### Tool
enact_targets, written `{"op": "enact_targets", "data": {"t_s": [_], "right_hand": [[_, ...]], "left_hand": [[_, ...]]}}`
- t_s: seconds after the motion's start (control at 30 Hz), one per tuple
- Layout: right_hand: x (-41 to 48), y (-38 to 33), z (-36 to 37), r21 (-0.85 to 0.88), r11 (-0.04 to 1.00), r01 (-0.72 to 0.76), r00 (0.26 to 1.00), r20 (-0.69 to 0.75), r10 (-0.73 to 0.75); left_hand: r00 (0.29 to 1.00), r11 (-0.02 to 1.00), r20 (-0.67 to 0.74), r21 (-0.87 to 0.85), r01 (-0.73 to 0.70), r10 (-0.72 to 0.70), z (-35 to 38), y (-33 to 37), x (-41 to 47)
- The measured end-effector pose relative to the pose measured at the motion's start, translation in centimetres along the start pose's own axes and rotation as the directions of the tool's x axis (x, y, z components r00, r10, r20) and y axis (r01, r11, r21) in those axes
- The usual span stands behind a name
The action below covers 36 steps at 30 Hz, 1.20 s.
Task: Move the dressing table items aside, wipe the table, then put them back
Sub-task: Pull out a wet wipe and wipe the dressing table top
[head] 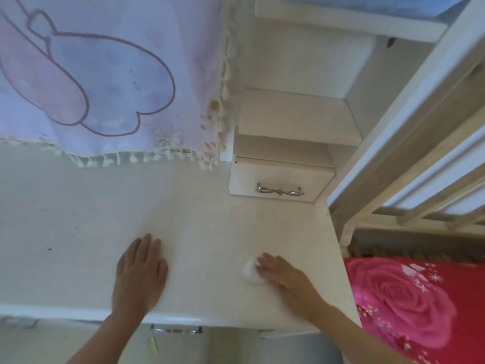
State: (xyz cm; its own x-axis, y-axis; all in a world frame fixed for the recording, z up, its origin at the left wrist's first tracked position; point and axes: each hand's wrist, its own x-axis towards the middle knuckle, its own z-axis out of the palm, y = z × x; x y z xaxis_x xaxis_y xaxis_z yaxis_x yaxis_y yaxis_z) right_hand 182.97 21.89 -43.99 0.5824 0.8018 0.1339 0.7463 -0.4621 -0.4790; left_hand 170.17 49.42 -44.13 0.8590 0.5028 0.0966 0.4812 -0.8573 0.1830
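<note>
While the table top lies bare of toiletries, the wiping looks to be the step in hand, and there is plainly more of it to do. Over on the left, dark specks dot the pale surface, so I'd say the pad needs to travel that way, in overlapping passes from the back edge to the front lip.

The left hand rests flat, palm down, fingers together and holding nothing; it seems to be bracing the person, and it will have to lift off so the patch beneath gets cleaned too. The right hand has its fingers spread flat, pressing a small white wad against the table, more pinned than gripped. It is blurred, so I cannot tell whether it is tissue or cloth. So small a wad will soil fast; refolding it would help.

Behind, a fringed pink and lilac cloth hangs down to the back of the table. Right of it sits a small drawer with a metal handle, under open shelves. Farther right are white bed rails and a red rose-print quilt. The moved items are nowhere in view.
</note>
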Motion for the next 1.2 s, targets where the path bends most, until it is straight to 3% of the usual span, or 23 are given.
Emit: {"op": "enact_targets", "data": {"t_s": [0.03,0.1,0.13,0.2,0.27,0.33,0.43,0.5,0.57,0.67,0.8,0.87,0.93,1.07,1.2], "right_hand": [[-0.6,-1.4,1.0,0.008,0.993,0.119,0.992,0.042,-0.119],[0.2,-2.0,1.6,0.033,0.988,0.151,0.988,-0.006,-0.151],[1.5,-1.3,1.2,0.025,0.997,0.079,0.983,-0.166,-0.073],[4.3,0.2,-0.7,0.024,0.97,-0.242,0.87,-0.437,0.228],[5.9,2.1,-1.7,0.041,0.843,-0.536,0.756,-0.423,0.501],[7.1,1.9,-1.3,0.029,0.739,-0.673,0.684,-0.356,0.637],[9.7,-1.4,2.4,-0.13,0.804,-0.581,0.813,-0.135,0.566],[12.2,-5.7,5.4,-0.245,0.877,-0.414,0.901,0.028,0.433],[14.9,-9.3,7.2,-0.33,0.907,-0.26,0.941,0.124,0.315],[21.0,-8.4,6.9,-0.38,0.904,-0.193,0.958,0.124,0.257],[27.0,-5.9,5.9,-0.327,0.8,-0.503,0.849,-0.014,0.528],[28.7,-6.6,6.3,-0.305,0.789,-0.534,0.832,-0.026,0.554],[30.2,-8.2,7.4,-0.297,0.837,-0.459,0.866,0.063,0.497],[30.7,-13.0,10.4,-0.313,0.942,-0.119,0.954,0.226,0.196],[28.3,-14.4,10.7,-0.327,0.939,0.107,0.922,0.385,0.029]], "left_hand": [[1.0,1.0,-0.011,0.0,-0.001,0.001,0.0,0.0,-0.1],[0.998,0.999,-0.058,-0.023,-0.033,0.031,-0.2,-0.3,0.1],[0.993,0.997,-0.099,-0.037,-0.063,0.059,-0.5,-0.7,0.3],[0.975,0.994,-0.197,-0.009,-0.108,0.104,-1.1,-2.8,0.7],[0.972,0.996,-0.222,0.052,-0.073,0.083,-1.6,-6.2,0.7],[0.978,0.997,-0.209,0.071,0.042,-0.027,-1.9,-9.9,0.4],[0.968,0.972,-0.1,0.038,0.233,-0.229,-1.7,-12.8,0.4],[0.963,0.963,-0.068,0.038,0.265,-0.263,-2.0,-13.0,0.7],[0.97,0.97,-0.063,0.049,0.239,-0.236,-1.9,-13.1,0.5],[0.972,0.983,-0.161,0.037,0.182,-0.173,-1.9,-13.5,0.7],[0.963,0.991,-0.244,0.04,0.129,-0.116,-1.5,-13.8,0.8],[0.962,0.989,-0.243,0.046,0.137,-0.122,-1.5,-13.7,0.9],[0.962,0.988,-0.243,0.057,0.142,-0.124,-1.5,-13.8,0.9],[0.97,0.983,-0.208,0.098,0.152,-0.13,-1.5,-13.8,0.8],[0.976,0.984,-0.168,0.089,0.153,-0.136,-1.7,-13.5,0.8]]}}
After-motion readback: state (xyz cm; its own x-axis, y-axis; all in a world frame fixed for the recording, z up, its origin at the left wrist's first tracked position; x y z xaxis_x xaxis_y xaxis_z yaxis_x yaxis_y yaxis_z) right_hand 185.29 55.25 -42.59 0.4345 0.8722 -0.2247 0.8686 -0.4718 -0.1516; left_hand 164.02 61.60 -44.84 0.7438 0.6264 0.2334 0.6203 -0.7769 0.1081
